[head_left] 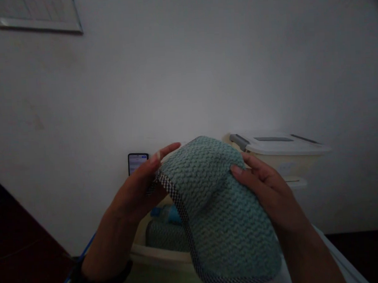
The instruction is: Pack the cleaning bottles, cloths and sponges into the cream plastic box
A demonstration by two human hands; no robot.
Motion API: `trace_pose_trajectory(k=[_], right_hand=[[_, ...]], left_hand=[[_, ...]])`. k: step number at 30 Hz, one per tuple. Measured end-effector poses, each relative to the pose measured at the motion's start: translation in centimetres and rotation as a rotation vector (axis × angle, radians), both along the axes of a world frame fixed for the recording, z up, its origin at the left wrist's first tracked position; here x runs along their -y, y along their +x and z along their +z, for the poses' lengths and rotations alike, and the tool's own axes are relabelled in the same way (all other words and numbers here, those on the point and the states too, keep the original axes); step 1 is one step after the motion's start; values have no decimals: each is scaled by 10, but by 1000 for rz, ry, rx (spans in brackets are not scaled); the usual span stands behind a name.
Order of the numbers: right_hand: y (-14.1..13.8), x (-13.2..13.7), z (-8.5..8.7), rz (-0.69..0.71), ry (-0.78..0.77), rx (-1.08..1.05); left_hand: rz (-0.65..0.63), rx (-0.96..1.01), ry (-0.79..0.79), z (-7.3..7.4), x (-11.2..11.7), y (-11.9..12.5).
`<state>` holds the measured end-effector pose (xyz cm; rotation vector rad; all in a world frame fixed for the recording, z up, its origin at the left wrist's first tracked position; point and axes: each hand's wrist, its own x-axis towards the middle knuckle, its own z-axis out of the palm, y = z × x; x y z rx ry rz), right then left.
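A teal knitted cloth (217, 207) with a black-and-white checked border hangs between my two hands, held up in front of a white wall. My left hand (141, 187) grips its upper left edge, fingers closed on the border with the fingertips stretched over the top. My right hand (266, 188) pinches the upper right part, thumb pressed on the front of the fabric. The cloth drapes down over a pale tub (159, 255) below.
Inside the pale tub lie another teal cloth (166, 238) and something blue (173, 213). A phone (137, 161) with a lit screen leans against the wall. A cream lidded container (283, 154) stands at the right. A framed board (39, 16) hangs at the upper left.
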<state>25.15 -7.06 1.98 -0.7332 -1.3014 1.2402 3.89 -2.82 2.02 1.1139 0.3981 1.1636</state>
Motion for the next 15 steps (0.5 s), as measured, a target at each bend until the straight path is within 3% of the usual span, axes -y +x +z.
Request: trace_pose_trajectory(k=[4, 7, 10, 13, 15], right_hand=[[-5, 0, 0, -75, 20, -48], [-7, -1, 0, -133, 44, -51], [-8, -1, 0, -170, 55, -31], [-8, -2, 0, -186, 47, -34], [-9, -1, 0, -193, 31, -47]], left_hand=[[-76, 25, 169, -5, 6, -2], [-111, -74, 217, -7, 8, -3], [29, -189, 170, -3, 9, 2], [202, -139, 144, 2, 7, 9], [247, -91, 147, 4, 5, 11]])
